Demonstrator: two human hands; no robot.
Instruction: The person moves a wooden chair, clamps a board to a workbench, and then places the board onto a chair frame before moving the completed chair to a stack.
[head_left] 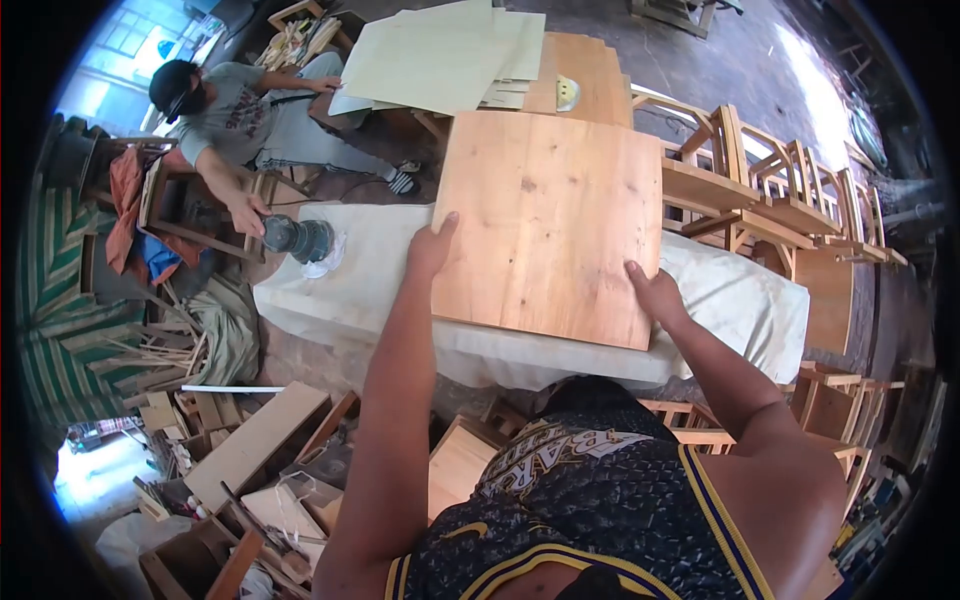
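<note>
I am holding a square wooden panel flat over the cloth-covered desk, my left hand gripping its left edge with the fingers curled up over the face, and my right hand clamping the near right corner, fingers wrapped around the edge. The panel is lying mostly on the cloth, its near edge reaching toward me; I cannot tell whether it is fully resting or still partly carried by my hands. As I judge it, the panel is arriving at the working spot but is not yet settled and released; squaring it on the cloth is what is left. Across the desk another person's hand is resting on a power sander, well apart from my panel, and pale sheets are lying stacked beyond.
</note>
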